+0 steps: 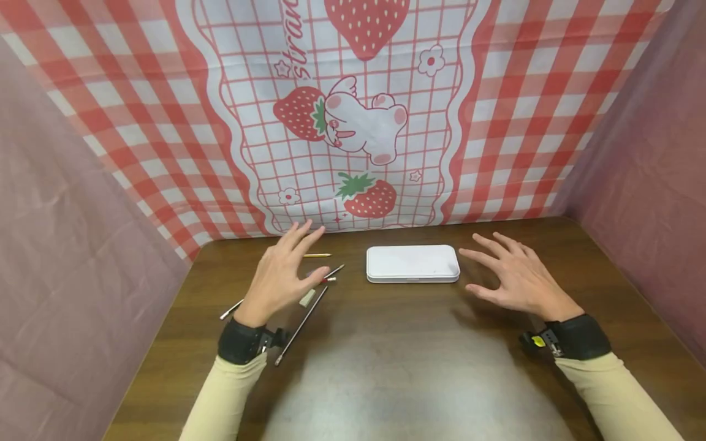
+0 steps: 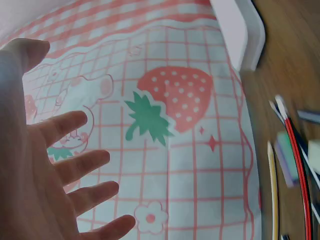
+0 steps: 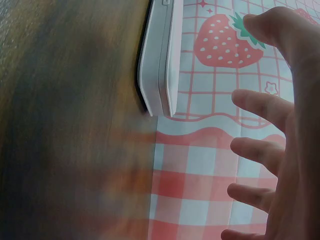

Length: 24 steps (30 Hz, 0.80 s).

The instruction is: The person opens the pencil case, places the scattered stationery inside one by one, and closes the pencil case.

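A white rectangular case (image 1: 412,263) with its lid down lies toward the back of the wooden table. My right hand (image 1: 515,275) hovers just to its right, fingers spread, touching nothing; the right wrist view shows the end of the case (image 3: 159,65) beside the spread fingers. Over the left part of the table hangs my left hand (image 1: 281,269), fingers apart and holding nothing. Below and around it lie a yellow pencil (image 1: 317,255), a dark pencil (image 1: 300,327), a pale eraser-like block (image 1: 307,298) and a red pencil (image 2: 300,170), partly hidden by the hand in the head view.
A red and white checked cloth with strawberries (image 1: 371,199) hangs behind the table's back edge. Pinkish curtains (image 1: 72,245) stand on both sides. The bare wooden tabletop (image 1: 408,367) stretches toward the front. A white-ended stick (image 1: 230,310) lies near the left edge.
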Each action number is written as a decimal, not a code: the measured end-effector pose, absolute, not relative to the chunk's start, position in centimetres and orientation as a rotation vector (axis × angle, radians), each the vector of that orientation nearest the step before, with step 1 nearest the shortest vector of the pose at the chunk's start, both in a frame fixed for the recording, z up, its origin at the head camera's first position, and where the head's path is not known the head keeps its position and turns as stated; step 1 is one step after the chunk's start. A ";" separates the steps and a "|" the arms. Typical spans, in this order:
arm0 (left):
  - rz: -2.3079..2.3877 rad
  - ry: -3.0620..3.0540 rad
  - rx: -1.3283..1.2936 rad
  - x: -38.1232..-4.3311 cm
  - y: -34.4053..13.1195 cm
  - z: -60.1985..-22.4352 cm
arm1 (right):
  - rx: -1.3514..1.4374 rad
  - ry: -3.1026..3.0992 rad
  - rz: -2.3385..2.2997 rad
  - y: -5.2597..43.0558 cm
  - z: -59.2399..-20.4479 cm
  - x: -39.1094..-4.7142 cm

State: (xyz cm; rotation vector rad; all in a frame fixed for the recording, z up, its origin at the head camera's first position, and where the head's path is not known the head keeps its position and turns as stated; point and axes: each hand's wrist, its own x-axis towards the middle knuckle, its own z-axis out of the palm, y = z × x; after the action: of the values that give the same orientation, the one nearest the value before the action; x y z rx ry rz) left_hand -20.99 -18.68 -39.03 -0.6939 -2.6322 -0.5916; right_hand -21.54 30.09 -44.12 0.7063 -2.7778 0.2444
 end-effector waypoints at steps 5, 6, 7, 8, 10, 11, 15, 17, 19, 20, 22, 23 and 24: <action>-0.812 -2.595 -0.724 -21.5 -17.5 -39.5 | 0.698 -2.804 0.242 30.1 -44.0 -21.5; -0.876 -2.587 -0.729 -21.7 -17.2 -39.8 | 0.697 -2.805 0.243 30.0 -44.0 -21.5; -0.936 -2.584 -0.732 -21.8 -17.0 -40.1 | 0.699 -2.805 0.242 30.0 -43.9 -21.5; -0.982 -2.585 -0.733 -21.9 -16.7 -40.5 | 0.699 -2.804 0.243 30.0 -43.9 -21.5; -1.074 -2.588 -0.737 -22.3 -16.1 -41.3 | 0.703 -2.799 0.243 29.9 -43.9 -21.5; -1.115 -2.591 -0.738 -22.4 -15.7 -41.6 | 0.704 -2.798 0.244 29.9 -43.9 -21.6; -1.242 -2.621 -0.722 -22.9 -14.2 -42.8 | 0.705 -2.794 0.241 30.0 -43.9 -21.5; -1.282 -2.650 -0.702 -23.0 -13.5 -43.3 | 0.703 -2.798 0.241 30.0 -44.0 -21.5; -1.316 -2.679 -0.679 -23.3 -12.8 -43.9 | 0.702 -2.804 0.243 30.0 -44.1 -21.4; -1.328 -2.689 -0.671 -23.5 -12.5 -44.1 | 0.702 -2.807 0.247 30.0 -44.1 -21.4; -1.339 -2.683 -0.673 -24.1 -12.0 -44.7 | 0.705 -2.805 0.252 30.0 -44.1 -21.4; -1.336 -2.678 -0.676 -24.4 -11.7 -45.2 | 0.707 -2.802 0.254 30.0 -44.1 -21.4; -1.318 -2.664 -0.682 -25.1 -11.5 -46.0 | 0.709 -2.797 0.256 30.0 -44.1 -21.4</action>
State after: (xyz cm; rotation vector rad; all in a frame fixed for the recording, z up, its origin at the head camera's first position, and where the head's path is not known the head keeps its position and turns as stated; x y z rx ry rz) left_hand -25.10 -11.51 -46.03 -0.6815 -2.6642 -1.3185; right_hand -21.44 29.97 -44.07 0.7086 -2.7968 0.2562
